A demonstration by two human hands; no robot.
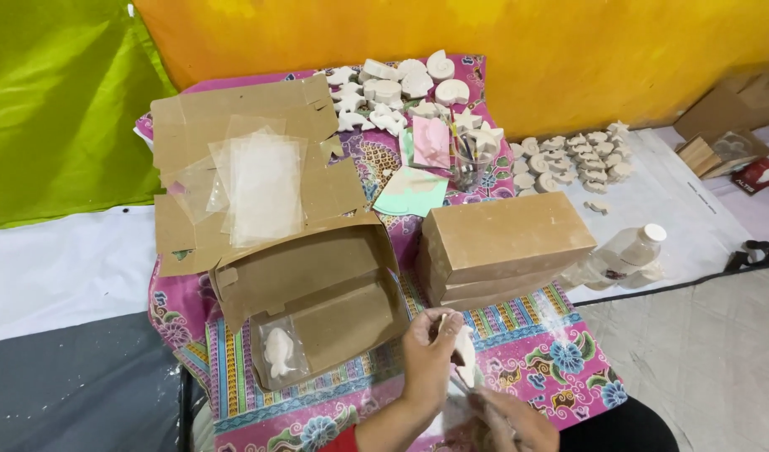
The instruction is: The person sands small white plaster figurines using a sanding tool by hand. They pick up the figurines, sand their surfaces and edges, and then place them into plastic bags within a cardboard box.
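My fingers (435, 331) on the left hand (426, 360) are pinched around a small white plaster figure (466, 351), holding it upright above the pink patterned cloth (560, 351). My right hand (510, 418) sits just below it, fingers curled around what looks like a clear plastic sleeve, though I cannot tell how firmly. Plaster like this probably chips easily, so I think a slip here could knock a thin edge against the stack of closed cardboard boxes (502, 243) beside me. Pushing the figure into the sleeve at an angle might snag or tear the plastic. The open cardboard box (317, 310) on my left already holds one bagged figure (280, 351).
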